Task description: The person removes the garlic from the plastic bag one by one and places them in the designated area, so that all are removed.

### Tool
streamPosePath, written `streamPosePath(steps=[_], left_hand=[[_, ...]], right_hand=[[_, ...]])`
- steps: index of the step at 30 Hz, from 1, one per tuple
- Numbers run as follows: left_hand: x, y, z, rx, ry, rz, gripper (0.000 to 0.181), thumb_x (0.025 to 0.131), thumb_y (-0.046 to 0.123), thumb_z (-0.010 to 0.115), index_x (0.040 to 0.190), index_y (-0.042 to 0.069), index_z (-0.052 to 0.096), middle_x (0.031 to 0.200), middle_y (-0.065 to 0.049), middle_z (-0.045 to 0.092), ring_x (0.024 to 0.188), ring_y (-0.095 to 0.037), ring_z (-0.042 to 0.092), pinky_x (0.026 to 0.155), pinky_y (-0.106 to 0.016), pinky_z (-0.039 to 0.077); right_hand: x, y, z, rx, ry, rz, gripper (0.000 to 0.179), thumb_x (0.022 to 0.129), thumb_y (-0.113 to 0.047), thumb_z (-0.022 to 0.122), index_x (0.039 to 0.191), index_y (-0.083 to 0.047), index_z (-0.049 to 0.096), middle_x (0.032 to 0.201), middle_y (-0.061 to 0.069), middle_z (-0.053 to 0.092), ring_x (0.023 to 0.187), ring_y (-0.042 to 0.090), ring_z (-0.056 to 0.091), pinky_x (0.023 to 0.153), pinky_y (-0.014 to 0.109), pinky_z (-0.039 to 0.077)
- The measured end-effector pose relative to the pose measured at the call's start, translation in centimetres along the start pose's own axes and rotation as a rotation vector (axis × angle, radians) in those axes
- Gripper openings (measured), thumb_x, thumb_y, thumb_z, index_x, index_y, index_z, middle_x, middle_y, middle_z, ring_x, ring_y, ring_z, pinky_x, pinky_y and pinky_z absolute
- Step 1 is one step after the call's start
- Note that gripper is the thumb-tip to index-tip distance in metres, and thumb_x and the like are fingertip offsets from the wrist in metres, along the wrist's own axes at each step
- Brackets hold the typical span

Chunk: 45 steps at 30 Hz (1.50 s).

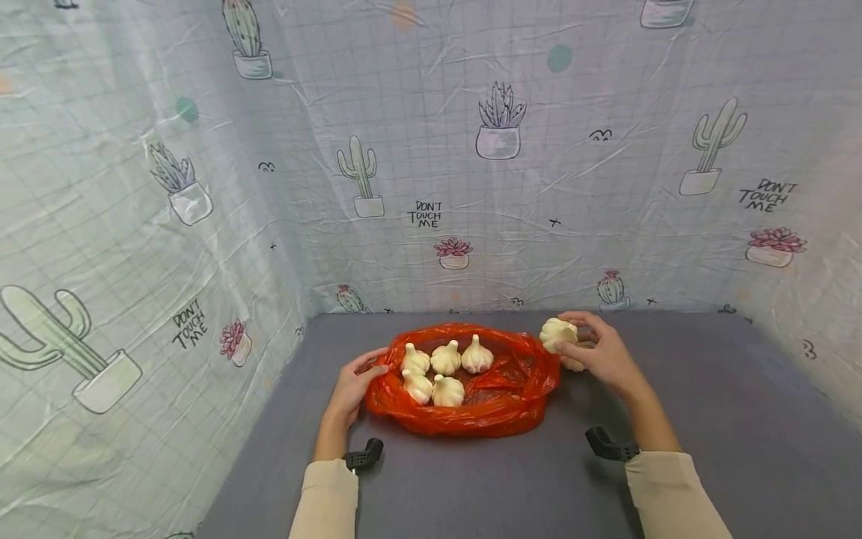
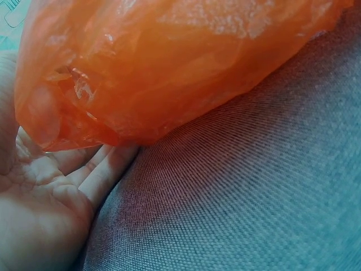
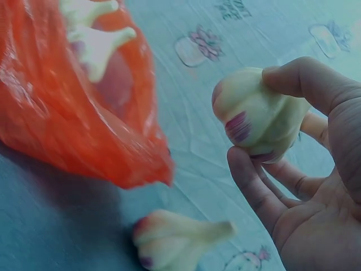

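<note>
An orange-red plastic bag (image 1: 458, 427) lies spread open on the grey table, several garlic bulbs (image 1: 446, 358) grouped in its left half. At the bag's left end, my left hand (image 1: 349, 389) holds the rim, its thumb over the edge and the other fingers along the outside. In the left wrist view the plastic covers part of those fingers. My right hand (image 1: 599, 352) pinches a garlic bulb (image 3: 256, 116) between thumb and fingertips, raised beside the bag's right end. Another garlic bulb (image 3: 180, 240) lies on the table below it, mostly hidden behind the hand in the head view.
The grey table (image 1: 471, 494) runs back to a hanging curtain (image 1: 431, 150) printed with cacti, which also closes off both sides. A black wrist mount (image 1: 365, 454) shows by the left wrist and another black mount (image 1: 609, 445) by the right.
</note>
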<state>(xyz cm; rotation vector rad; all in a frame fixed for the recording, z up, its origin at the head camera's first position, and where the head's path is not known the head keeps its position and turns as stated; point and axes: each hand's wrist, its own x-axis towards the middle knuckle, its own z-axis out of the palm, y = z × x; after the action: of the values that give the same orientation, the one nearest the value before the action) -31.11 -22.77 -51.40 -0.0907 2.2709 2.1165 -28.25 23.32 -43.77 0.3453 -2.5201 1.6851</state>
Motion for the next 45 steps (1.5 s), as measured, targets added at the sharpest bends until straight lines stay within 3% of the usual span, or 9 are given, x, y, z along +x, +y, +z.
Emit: streamPosePath(steps=[7, 16, 31, 41, 45], left_hand=[[0.0, -0.2, 0.0, 0.000, 0.014, -0.004, 0.042, 0.094, 0.018, 0.073, 0.135, 0.015, 0.068, 0.137, -0.013, 0.064, 0.112, -0.018, 0.064, 0.091, -0.029, 0.055], [0.1, -0.1, 0.0, 0.010, 0.009, 0.002, 0.043, 0.094, 0.019, 0.073, 0.136, 0.014, 0.067, 0.140, -0.014, 0.063, 0.114, -0.018, 0.063, 0.095, -0.031, 0.053], [0.2, 0.0, 0.0, -0.005, -0.003, 0.001, 0.044, 0.094, 0.017, 0.073, 0.137, 0.013, 0.066, 0.137, -0.015, 0.064, 0.110, -0.017, 0.064, 0.092, -0.029, 0.053], [0.1, 0.2, 0.0, -0.001, 0.002, -0.011, 0.044, 0.094, 0.018, 0.073, 0.137, 0.015, 0.066, 0.138, -0.014, 0.064, 0.112, -0.017, 0.063, 0.094, -0.031, 0.053], [0.2, 0.1, 0.0, 0.002, 0.003, -0.005, 0.044, 0.094, 0.017, 0.073, 0.137, 0.015, 0.066, 0.137, -0.014, 0.064, 0.112, -0.017, 0.063, 0.094, -0.030, 0.053]], right_hand=[[-0.6, 0.6, -2.0, -0.070, 0.061, 0.013, 0.057, 0.097, -0.029, 0.071, 0.147, -0.011, 0.051, 0.146, 0.017, 0.045, 0.109, 0.016, 0.056, 0.079, 0.034, 0.055], [-0.8, 1.4, -3.4, -0.076, 0.123, 0.021, 0.058, 0.097, -0.028, 0.071, 0.148, -0.011, 0.049, 0.146, 0.013, 0.044, 0.102, 0.002, 0.056, 0.079, 0.032, 0.054], [-1.6, 2.3, -5.0, -0.072, 0.178, 0.059, 0.060, 0.097, -0.035, 0.071, 0.150, -0.019, 0.050, 0.137, 0.002, 0.045, 0.100, -0.002, 0.056, 0.078, 0.022, 0.049], [-1.6, 3.5, -5.5, -0.110, 0.188, 0.120, 0.064, 0.099, -0.036, 0.067, 0.153, -0.011, 0.044, 0.150, 0.020, 0.039, 0.099, -0.007, 0.051, 0.075, 0.025, 0.049], [-1.6, 3.9, -5.5, -0.112, 0.180, 0.141, 0.066, 0.099, -0.038, 0.067, 0.154, -0.009, 0.042, 0.153, 0.026, 0.037, 0.100, -0.007, 0.048, 0.082, 0.035, 0.050]])
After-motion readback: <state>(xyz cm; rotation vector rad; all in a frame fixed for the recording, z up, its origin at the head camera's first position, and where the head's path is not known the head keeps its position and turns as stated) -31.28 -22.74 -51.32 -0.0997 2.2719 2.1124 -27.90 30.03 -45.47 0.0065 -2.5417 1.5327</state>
